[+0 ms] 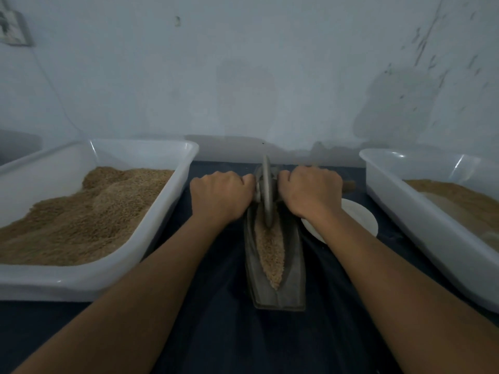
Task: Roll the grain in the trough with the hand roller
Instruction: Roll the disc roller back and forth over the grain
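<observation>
A dark, boat-shaped metal trough [293, 268] lies lengthwise on the dark cloth in the middle. Tan grain [270, 252] fills its groove. The hand roller, a thin metal disc [266, 190] on a cross axle, stands upright in the far half of the trough with its lower edge in the grain. My left hand [220, 195] grips the axle's left handle. My right hand [310, 193] grips the right handle. Both fists hide the handles.
A large white tub [172, 201] heaped with grain stands at the left. A second white tub [405, 209] with a thinner layer of grain stands at the right. A small white dish [359, 214] lies just right of the trough, under my right wrist. A wall rises close behind.
</observation>
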A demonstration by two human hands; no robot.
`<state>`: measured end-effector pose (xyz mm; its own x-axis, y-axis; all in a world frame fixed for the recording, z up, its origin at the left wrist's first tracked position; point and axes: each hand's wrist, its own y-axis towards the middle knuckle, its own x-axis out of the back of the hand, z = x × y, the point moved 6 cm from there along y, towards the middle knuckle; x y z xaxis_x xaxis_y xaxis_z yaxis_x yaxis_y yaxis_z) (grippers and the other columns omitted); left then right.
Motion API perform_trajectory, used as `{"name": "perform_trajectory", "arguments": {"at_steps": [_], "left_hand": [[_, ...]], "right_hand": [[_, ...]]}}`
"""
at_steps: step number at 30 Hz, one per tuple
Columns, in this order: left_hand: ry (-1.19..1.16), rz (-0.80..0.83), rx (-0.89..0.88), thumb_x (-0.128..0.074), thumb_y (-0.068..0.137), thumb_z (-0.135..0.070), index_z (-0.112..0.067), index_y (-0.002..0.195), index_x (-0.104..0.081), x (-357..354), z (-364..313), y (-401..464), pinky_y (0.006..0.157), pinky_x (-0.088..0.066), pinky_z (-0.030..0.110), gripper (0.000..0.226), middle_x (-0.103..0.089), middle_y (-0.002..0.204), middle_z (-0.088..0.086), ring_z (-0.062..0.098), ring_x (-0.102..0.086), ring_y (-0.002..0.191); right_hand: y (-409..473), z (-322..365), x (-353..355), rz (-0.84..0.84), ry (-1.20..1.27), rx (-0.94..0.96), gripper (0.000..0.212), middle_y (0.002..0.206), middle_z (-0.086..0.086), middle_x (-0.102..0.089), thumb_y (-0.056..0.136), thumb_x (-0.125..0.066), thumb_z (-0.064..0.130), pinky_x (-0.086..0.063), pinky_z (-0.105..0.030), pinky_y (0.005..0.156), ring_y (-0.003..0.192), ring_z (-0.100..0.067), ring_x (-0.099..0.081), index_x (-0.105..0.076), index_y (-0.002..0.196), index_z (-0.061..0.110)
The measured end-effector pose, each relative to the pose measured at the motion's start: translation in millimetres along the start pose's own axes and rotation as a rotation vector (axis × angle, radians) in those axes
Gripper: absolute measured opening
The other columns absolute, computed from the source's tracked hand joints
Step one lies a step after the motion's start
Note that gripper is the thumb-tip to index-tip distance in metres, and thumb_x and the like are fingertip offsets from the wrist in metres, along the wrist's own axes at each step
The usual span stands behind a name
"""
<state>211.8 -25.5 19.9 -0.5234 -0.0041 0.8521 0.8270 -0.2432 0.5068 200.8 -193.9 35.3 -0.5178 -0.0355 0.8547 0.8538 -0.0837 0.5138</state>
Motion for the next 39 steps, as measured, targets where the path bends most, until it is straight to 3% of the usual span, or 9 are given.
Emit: {"name": "perform_trajectory", "arguments": {"at_steps": [3,6,11,14,18,22,30,35,39], "left_hand": [[-0.008,-0.045,-0.073,-0.030,0.102,-0.026,-0.019,0.080,-0.040,16,-3,-26,0.053,-0.025,0.030,0.025,-0.045,0.069,-0.002,0.021,-0.040,0.058],[-0.067,-0.104,-0.033,-0.014,0.098,-0.032,-0.023,0.074,-0.045,33,-2,-56,0.056,-0.031,0.032,0.040,-0.057,0.071,-0.004,0.024,-0.045,0.062],[-0.258,-0.117,0.027,-0.023,0.105,-0.043,-0.024,0.110,-0.072,54,0,-96,0.079,-0.048,0.042,0.052,-0.075,0.105,-0.006,0.022,-0.064,0.091],[-0.291,-0.137,-0.006,-0.025,0.107,-0.045,-0.021,0.130,-0.068,58,1,-105,0.086,-0.049,0.045,0.055,-0.074,0.120,-0.004,0.022,-0.066,0.101],[-0.247,-0.153,0.007,-0.022,0.105,-0.044,-0.024,0.102,-0.072,46,0,-84,0.075,-0.048,0.041,0.054,-0.073,0.093,-0.005,0.022,-0.063,0.082],[-0.012,-0.071,-0.026,-0.016,0.099,-0.035,-0.022,0.073,-0.051,25,-4,-37,0.063,-0.037,0.034,0.045,-0.057,0.074,-0.005,0.022,-0.049,0.066],[-0.002,0.140,-0.006,-0.031,0.107,-0.035,-0.019,0.101,-0.057,-14,3,29,0.071,-0.037,0.039,0.031,-0.049,0.089,0.004,0.028,-0.052,0.084],[0.007,-0.021,-0.058,-0.029,0.106,-0.030,-0.019,0.093,-0.047,-4,3,-6,0.052,-0.021,0.031,0.025,-0.043,0.078,0.002,0.026,-0.044,0.069],[0.002,-0.114,-0.112,-0.029,0.104,-0.027,-0.018,0.079,-0.043,20,-5,-39,0.054,-0.029,0.033,0.030,-0.050,0.070,-0.001,0.026,-0.049,0.062]], "right_hand": [[-28,1,13,-0.018,-0.016,0.062,0.061,0.066,-0.002,-0.057,0.092,0.000,0.044,-0.028,-0.035,0.060,0.059,-0.024,-0.047,-0.048,0.064,0.020],[-61,-2,33,-0.083,0.077,0.089,0.055,0.061,0.001,-0.055,0.105,-0.022,0.038,-0.046,-0.040,0.069,0.062,-0.024,-0.054,-0.059,0.070,0.017],[-108,-3,57,-0.128,0.152,0.136,0.050,0.115,-0.006,-0.075,0.105,-0.033,0.036,-0.043,-0.043,0.108,0.115,-0.026,-0.065,-0.069,0.129,0.012],[-119,-3,62,-0.137,0.155,0.148,0.052,0.131,-0.005,-0.071,0.105,-0.033,0.038,-0.040,-0.043,0.114,0.130,-0.025,-0.060,-0.064,0.139,0.012],[-99,-4,50,-0.141,0.137,0.110,0.051,0.112,-0.007,-0.076,0.105,-0.032,0.037,-0.048,-0.043,0.102,0.114,-0.029,-0.068,-0.072,0.125,0.013],[-51,-7,19,-0.019,0.075,0.037,0.055,0.062,0.004,-0.051,0.103,-0.015,0.041,-0.035,-0.036,0.059,0.062,-0.023,-0.055,-0.053,0.067,0.022],[17,-6,-9,0.056,0.042,-0.008,0.052,0.061,0.007,-0.038,0.104,-0.031,0.040,-0.028,-0.036,0.064,0.062,-0.022,-0.041,-0.042,0.056,0.023],[-9,3,6,-0.012,0.010,0.041,0.051,0.062,0.001,-0.046,0.102,-0.027,0.039,-0.028,-0.036,0.065,0.064,-0.025,-0.046,-0.040,0.056,0.021],[-49,-4,24,-0.036,0.099,0.038,0.056,0.062,-0.001,-0.056,0.106,-0.027,0.035,-0.038,-0.038,0.065,0.069,-0.029,-0.061,-0.055,0.062,0.015]]}}
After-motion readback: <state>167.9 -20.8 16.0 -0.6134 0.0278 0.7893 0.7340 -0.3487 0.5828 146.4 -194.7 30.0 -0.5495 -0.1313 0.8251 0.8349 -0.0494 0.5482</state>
